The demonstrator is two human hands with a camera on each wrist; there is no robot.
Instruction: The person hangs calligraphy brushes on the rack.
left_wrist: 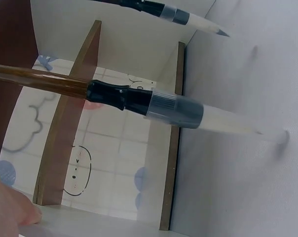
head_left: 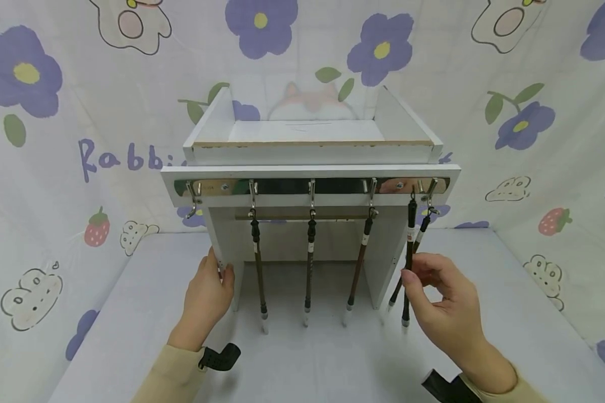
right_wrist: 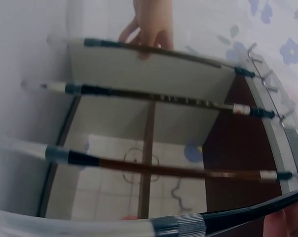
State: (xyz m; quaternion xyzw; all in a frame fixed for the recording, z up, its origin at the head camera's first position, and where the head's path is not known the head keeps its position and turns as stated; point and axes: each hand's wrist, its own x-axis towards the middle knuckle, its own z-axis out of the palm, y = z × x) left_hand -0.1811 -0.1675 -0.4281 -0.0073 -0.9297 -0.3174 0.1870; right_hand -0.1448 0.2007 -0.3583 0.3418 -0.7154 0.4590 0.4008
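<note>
My right hand (head_left: 446,313) pinches a dark calligraphy brush (head_left: 410,235) by its handle between thumb and fingers. Its loop is close to the rightmost hook (head_left: 432,190); whether it touches the metal I cannot tell. Behind it, another brush (head_left: 397,292) hangs slanted from that hook. Three more hang further left: a left brush (head_left: 259,263), a middle brush (head_left: 310,268) and a reddish-brown brush (head_left: 360,260). Clear caps cover the white tips, as the held brush's cap (right_wrist: 80,224) shows. My left hand (head_left: 209,296) grips the front edge of the rack's left side panel (head_left: 222,240).
The white rack (head_left: 307,170) stands on a white-covered table (head_left: 156,280). A metal strip (head_left: 282,186) carries several hooks, including a leftmost hook (head_left: 192,198). An open-topped tray (head_left: 307,131) sits above. Inside runs a wooden crossbar (left_wrist: 72,118). A patterned cloth (head_left: 559,168) hangs behind.
</note>
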